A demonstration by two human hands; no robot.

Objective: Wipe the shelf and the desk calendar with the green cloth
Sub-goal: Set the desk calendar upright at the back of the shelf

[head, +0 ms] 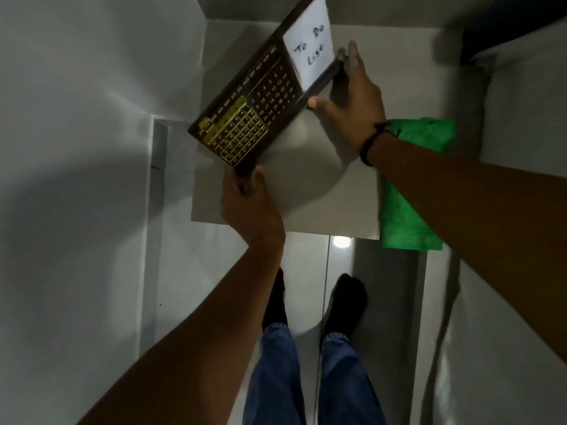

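The desk calendar (260, 102) is a dark brown board with gold numbers, a gold sliding frame and a white "To Do List" note. It is tilted above the white shelf (306, 194). My left hand (251, 200) grips its near lower corner. My right hand (349, 99) holds its right edge, thumb on the front and fingers behind. The green cloth (408, 216) lies on the shelf's right side, draped over the front edge, partly hidden under my right forearm. Neither hand touches the cloth.
White walls close in on the left and right of the shelf. Below the shelf is a glossy tiled floor (196, 271) with a lamp reflection, and my legs in blue jeans and black socks (346, 302) stand there.
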